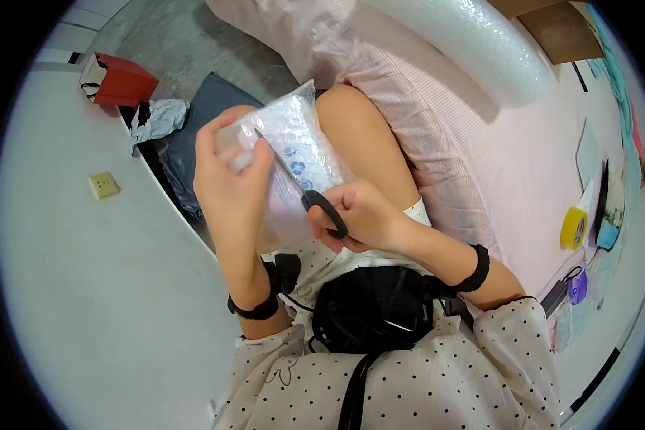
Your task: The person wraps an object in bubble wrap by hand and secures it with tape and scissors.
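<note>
A package in clear bubble wrap, with blue printed marks showing through, lies over my lap. My left hand grips its left side, thumb on the near face and fingers round the upper edge. In my right hand is a pair of scissors with black handles, my fingers through the loops. The blades point up and left across the face of the wrap, with the tips close to my left thumb. Whether the blades are cutting into the wrap I cannot tell.
To the right, a bed with a pink striped sheet bears a bubble wrap roll, a cardboard box and yellow tape. At left are a dark grey plastic bag, a crumpled silvery wrapper and a red box.
</note>
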Demonstrator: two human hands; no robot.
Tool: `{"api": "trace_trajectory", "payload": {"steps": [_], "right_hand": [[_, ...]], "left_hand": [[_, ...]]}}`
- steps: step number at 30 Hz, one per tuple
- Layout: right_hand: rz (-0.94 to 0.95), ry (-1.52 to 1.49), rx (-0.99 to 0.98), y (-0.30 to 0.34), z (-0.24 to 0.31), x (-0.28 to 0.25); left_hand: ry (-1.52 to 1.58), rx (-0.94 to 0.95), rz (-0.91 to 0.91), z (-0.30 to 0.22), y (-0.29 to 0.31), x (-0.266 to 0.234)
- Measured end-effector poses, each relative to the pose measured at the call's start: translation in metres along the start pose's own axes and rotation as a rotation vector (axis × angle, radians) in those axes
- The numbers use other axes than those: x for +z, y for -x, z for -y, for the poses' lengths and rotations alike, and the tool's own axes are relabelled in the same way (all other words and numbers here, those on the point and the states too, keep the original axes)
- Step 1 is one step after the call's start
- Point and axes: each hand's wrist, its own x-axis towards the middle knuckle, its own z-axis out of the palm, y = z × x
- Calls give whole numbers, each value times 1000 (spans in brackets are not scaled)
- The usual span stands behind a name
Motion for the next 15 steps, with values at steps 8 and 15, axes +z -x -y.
{"api": "trace_trajectory", "payload": {"steps": [8, 15], "right_hand": [[127, 104, -156, 52, -6, -22], [-1078, 710, -263, 119, -9, -85]], "left_hand": [[-217, 81, 75, 5, -4, -29], [-931, 672, 516, -35, -7, -15]]}}
